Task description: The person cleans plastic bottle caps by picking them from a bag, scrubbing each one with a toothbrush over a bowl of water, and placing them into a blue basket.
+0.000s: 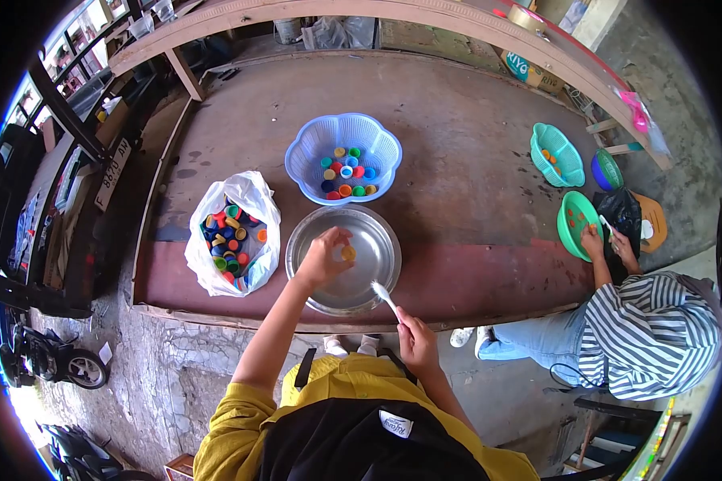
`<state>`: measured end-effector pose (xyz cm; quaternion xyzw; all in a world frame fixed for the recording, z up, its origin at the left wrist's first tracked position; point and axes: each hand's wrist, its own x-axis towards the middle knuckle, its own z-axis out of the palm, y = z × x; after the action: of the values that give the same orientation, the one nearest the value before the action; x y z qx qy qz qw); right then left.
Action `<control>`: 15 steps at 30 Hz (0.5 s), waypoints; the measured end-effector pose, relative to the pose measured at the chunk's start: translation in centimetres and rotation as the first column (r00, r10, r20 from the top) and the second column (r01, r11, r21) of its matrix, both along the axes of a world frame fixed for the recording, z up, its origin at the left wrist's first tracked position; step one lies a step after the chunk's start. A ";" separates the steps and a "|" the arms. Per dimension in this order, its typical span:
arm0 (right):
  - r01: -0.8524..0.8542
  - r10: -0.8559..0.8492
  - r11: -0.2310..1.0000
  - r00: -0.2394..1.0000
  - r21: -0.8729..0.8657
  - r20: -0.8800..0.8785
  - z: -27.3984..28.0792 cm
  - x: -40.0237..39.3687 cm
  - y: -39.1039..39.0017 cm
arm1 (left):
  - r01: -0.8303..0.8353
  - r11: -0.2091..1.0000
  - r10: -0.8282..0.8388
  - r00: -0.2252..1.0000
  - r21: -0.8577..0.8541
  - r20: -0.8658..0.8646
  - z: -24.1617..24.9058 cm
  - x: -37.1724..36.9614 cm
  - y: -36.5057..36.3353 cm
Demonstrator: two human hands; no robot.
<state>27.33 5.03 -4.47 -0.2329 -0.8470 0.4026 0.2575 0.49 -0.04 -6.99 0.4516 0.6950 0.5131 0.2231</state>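
Observation:
My left hand (326, 258) is over the metal basin (389, 248), its fingers curled round a yellow bottle cap (348, 253). Gripped in my right hand (417, 343) is a white brush (385, 296), its pale bristles pointing up and left over the basin's near right rim. Water appears to lie in the basin. Just beyond it, a blue plastic basket (298, 164) has several coloured bottle caps inside. To the left stands an open white plastic bag (203, 260) full of more bottle caps (231, 232).
A co-worker in a striped top (650, 333) works at the table's right end, hands over a green basin (571, 210). Behind that are a turquoise basket (555, 135) and a black plastic bag (620, 212). A wooden beam (361, 10) spans the table's (457, 120) far side.

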 end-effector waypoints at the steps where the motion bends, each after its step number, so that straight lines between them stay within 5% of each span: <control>1: -0.013 0.014 1.000 0.999 -0.023 0.032 0.1 0.1 -0.2 | 0.004 1.000 -0.004 0.998 -0.006 -0.062 0.9 -0.1 0.0; 7: 0.013 -0.016 0.999 0.998 -0.039 -0.068 -0.2 -0.1 -0.5 | -0.091 0.987 0.112 0.981 0.135 -0.157 7.4 0.4 -0.3; 9: 0.018 -0.020 0.999 0.998 -0.033 -0.066 -0.3 -0.1 -0.5 | -0.166 0.975 0.176 0.983 0.151 -0.056 6.9 0.6 -0.4; 12: 0.016 -0.021 0.998 0.997 -0.067 -0.078 -0.6 0.0 -0.8 | -0.213 0.969 0.116 0.837 -0.122 -0.535 -1.0 0.6 -1.0; 13: 0.013 -0.020 0.997 0.996 -0.082 -0.086 -0.7 0.0 -0.7 | -0.163 0.977 0.095 0.911 -0.139 -0.401 -1.4 0.8 -1.1; 15: 0.015 -0.024 0.995 0.995 -0.099 -0.097 -0.4 -0.1 -0.6 | -0.168 0.984 0.125 0.895 -0.063 -0.428 -1.1 0.4 -0.7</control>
<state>27.23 4.44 -4.85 -0.2336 -0.8103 0.4519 0.2908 0.92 -0.74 -8.11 0.4866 0.7832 0.3837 0.0503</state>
